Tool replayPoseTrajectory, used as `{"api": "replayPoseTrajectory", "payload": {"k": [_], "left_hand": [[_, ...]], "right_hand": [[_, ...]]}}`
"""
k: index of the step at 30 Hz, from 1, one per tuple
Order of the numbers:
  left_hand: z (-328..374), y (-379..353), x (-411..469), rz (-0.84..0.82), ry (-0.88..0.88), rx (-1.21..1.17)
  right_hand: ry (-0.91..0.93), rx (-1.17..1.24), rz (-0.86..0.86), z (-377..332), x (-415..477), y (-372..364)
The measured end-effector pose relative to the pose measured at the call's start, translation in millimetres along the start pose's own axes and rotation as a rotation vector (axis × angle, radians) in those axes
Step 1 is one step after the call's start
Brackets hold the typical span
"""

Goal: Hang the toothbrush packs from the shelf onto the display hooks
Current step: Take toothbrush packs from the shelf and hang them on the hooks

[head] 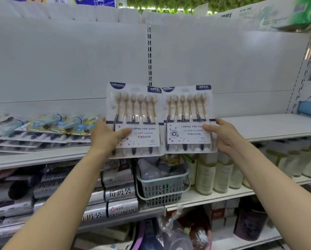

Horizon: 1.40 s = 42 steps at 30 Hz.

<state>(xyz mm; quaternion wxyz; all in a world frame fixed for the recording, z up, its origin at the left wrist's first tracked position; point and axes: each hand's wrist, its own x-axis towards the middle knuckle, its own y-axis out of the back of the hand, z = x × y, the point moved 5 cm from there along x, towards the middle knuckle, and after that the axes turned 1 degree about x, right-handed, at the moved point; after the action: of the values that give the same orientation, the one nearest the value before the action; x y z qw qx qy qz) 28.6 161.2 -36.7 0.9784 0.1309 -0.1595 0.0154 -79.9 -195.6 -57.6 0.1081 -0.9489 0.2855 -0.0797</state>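
Observation:
Two clear six-piece toothbrush packs with gold-handled brushes stand upright side by side in front of the white back panel. My left hand (106, 136) grips the left pack (135, 112) at its lower left edge, thumb across the label. My right hand (221, 134) grips the right pack (187, 110) at its lower right edge. More toothbrush packs (42, 130) lie flat in overlapping rows on the white shelf (270, 125) to the left. No display hooks are visible on the panel.
A slotted upright rail (149, 56) runs down the panel behind the packs. Below the shelf sit rolls of bin bags (120, 193), a grey basket (162, 190) and pale bottles (221, 174). Tissue packs line the top.

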Motion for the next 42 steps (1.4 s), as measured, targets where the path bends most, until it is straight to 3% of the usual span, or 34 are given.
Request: {"api": "replayPoseTrajectory", "payload": {"k": [7, 15, 26, 33, 42], "left_hand": [[-6.0, 41.9, -27.3, -0.08, 0.106, -0.476], [-35.1, 151.0, -49.5, 0.088, 0.154, -0.525], [-85.5, 390.5, -87.5, 0.409, 0.116, -0.482], [-120.5, 588.9, -132.8, 0.568, 0.066, -0.401], [-173.8, 786.0, -184.5, 0.738, 0.067, -0.333]], "right_hand": [[0.151, 0.158, -0.088, -19.7, -13.7, -28.3], [0.187, 0.179, -0.263, -14.5, -32.1, -142.6], [0.222, 0.193, -0.568, 17.0, -132.7, -400.1], [0.2, 0.224, -0.734, 59.5, -246.5, -597.5], [0.095, 0.26, -0.899, 114.0, -384.6, -800.1]]}}
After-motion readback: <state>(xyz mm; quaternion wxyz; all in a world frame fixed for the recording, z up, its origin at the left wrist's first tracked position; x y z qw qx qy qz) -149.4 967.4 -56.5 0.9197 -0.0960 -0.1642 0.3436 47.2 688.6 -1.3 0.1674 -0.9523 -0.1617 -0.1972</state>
